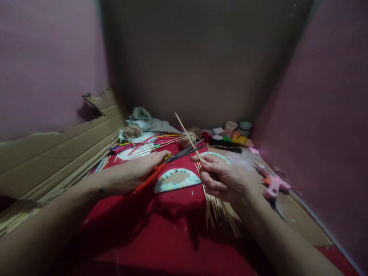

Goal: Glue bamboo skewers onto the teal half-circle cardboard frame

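While right fingers (212, 167) pinch a stick (186, 134), its tip above them | left fingers (157, 157) grip scissors (160, 168)

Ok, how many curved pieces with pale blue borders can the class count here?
2. The near piece lies on the red surface, left of the right hand; the far piece lies beyond that hand, partly hidden. Others may be hidden.

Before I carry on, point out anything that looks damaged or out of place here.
The cardboard along the left wall looks damaged: its top edge is ragged, with a jagged notch near the far end, unlike a clean cut.
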`<state>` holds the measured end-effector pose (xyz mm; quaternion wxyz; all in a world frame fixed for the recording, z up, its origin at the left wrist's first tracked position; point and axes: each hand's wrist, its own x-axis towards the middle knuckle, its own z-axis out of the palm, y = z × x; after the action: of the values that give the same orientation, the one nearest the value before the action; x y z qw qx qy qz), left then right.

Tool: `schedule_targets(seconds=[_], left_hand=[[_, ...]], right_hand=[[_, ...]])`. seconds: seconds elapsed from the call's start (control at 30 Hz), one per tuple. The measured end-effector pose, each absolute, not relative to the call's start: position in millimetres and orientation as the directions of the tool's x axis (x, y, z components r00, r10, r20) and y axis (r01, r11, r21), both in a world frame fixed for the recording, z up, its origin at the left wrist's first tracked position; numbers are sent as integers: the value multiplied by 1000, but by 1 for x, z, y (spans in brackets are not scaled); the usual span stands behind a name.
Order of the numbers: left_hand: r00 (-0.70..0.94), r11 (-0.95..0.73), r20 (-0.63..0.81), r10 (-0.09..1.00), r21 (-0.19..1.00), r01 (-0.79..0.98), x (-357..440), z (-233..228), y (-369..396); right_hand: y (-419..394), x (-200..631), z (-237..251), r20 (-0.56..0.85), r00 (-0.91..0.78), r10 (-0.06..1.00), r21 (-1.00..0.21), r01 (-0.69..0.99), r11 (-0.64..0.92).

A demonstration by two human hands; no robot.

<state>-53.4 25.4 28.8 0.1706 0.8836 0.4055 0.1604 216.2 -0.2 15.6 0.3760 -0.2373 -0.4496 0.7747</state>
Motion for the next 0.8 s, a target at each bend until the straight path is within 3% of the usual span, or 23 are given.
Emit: schedule_targets(seconds=[0.23,0.53,0.8], left_hand=[[641,-590,71,764,480,650,-54,28,25],[776,-669,77,626,565,483,-49,31,19],[731,-663,115,673,531,527,-49,30,13]], right_hand=[[1,216,10,-48,-634,772,-877,-344,-336],[-1,215,7,-1,-714,700,-862,-354,-363],[-3,210,7,-29,-726,687,-870,-320,-375]])
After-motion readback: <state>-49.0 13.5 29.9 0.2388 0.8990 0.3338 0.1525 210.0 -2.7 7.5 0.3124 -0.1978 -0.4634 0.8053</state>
